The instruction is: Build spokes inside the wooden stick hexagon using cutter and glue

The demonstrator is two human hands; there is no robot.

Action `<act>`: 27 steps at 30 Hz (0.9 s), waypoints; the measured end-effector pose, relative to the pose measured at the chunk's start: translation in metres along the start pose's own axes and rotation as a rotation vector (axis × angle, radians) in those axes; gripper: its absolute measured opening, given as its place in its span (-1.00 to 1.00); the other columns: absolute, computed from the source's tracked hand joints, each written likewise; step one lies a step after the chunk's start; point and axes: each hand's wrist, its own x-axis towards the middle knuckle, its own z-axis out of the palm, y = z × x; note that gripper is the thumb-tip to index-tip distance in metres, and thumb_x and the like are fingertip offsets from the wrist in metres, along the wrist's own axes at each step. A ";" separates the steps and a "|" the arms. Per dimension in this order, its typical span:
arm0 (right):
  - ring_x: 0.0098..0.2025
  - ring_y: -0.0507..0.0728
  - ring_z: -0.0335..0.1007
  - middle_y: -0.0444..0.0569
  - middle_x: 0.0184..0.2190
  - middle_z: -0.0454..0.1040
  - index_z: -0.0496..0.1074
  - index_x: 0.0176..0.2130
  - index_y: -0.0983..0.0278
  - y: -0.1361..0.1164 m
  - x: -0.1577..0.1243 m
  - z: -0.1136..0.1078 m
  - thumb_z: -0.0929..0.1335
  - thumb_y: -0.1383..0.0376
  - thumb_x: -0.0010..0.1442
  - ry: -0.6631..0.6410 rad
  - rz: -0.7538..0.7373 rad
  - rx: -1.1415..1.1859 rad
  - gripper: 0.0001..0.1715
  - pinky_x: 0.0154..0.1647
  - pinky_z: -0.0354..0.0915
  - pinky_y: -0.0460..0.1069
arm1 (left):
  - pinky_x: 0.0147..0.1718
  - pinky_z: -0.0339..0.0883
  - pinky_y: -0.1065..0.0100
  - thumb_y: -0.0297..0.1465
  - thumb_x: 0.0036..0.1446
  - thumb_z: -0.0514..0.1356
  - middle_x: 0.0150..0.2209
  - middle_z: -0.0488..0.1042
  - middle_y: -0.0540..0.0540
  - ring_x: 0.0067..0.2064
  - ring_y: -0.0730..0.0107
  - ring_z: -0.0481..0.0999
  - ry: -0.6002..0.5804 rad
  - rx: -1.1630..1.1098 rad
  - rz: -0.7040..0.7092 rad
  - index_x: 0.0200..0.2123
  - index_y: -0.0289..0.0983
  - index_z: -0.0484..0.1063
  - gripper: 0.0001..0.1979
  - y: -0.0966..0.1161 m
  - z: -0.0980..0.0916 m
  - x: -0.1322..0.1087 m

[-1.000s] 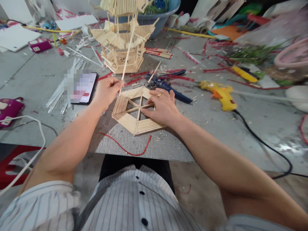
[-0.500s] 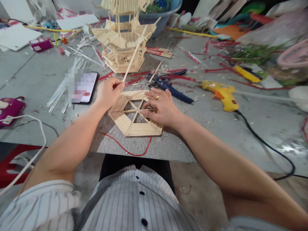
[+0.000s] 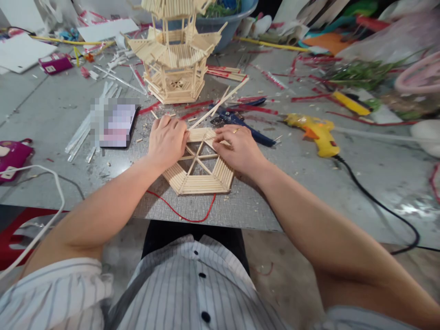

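A hexagonal frame of pale wooden sticks [image 3: 204, 184], with crossed spokes at its centre, lies flat near the table's front edge. My left hand [image 3: 167, 141] rests over its upper left side, fingers closed on the lower end of a long thin wooden stick [image 3: 223, 100]. That stick slants up and away to the right, above the table. On the frame's right side lies my right hand [image 3: 240, 147], its fingers bent and gripping the edge. Behind both hands rises a tiered pagoda model [image 3: 177, 57] of the same sticks.
Blue pliers [image 3: 252, 130] lie just beyond my right hand, and a yellow glue gun [image 3: 318, 133] is farther right. A phone [image 3: 118, 126] and clear glue sticks [image 3: 85, 126] lie left. A red cord [image 3: 192, 220] curves in front of the frame.
My left hand has moved right and closer to the frame, and the stick has swung down to the right. My right hand has shifted from over the spokes to the frame's right edge.
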 end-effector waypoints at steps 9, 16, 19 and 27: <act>-0.06 0.29 0.41 0.11 -0.19 0.53 0.46 -0.27 0.23 -0.002 0.000 -0.005 0.23 0.27 0.15 0.012 0.050 -0.070 -0.76 0.03 0.28 0.21 | 0.01 0.19 -0.03 -0.36 0.22 0.03 -0.21 0.51 -0.23 0.01 0.00 0.37 -0.054 -0.003 -0.003 -0.30 -0.24 0.43 -0.81 -0.003 0.003 0.002; -0.20 0.21 0.44 0.07 -0.24 0.52 0.48 -0.29 0.23 0.004 0.001 -0.007 0.25 0.26 0.15 -0.026 0.040 -0.027 -0.77 -0.18 0.35 0.12 | 0.03 0.19 -0.06 -0.36 0.20 0.06 -0.24 0.54 -0.17 0.00 0.03 0.39 -0.006 0.008 0.007 -0.35 -0.19 0.43 -0.84 -0.011 0.005 0.004; -0.21 0.20 0.44 0.07 -0.26 0.52 0.49 -0.30 0.23 0.003 0.001 -0.008 0.26 0.26 0.15 -0.052 0.033 -0.008 -0.78 -0.19 0.36 0.11 | 0.05 0.19 -0.07 -0.36 0.19 0.07 -0.23 0.54 -0.19 0.01 0.01 0.40 -0.004 0.008 0.011 -0.36 -0.20 0.43 -0.84 -0.013 0.005 0.005; 0.12 0.29 0.33 0.13 0.03 0.47 0.43 -0.01 0.26 -0.001 -0.002 -0.001 0.27 0.21 0.17 -0.017 -0.036 -0.074 -0.59 0.18 0.22 0.23 | 0.07 0.16 -0.09 -0.37 0.19 0.05 -0.21 0.54 -0.22 0.04 -0.02 0.39 -0.048 -0.030 -0.009 -0.33 -0.23 0.45 -0.82 -0.011 0.004 0.005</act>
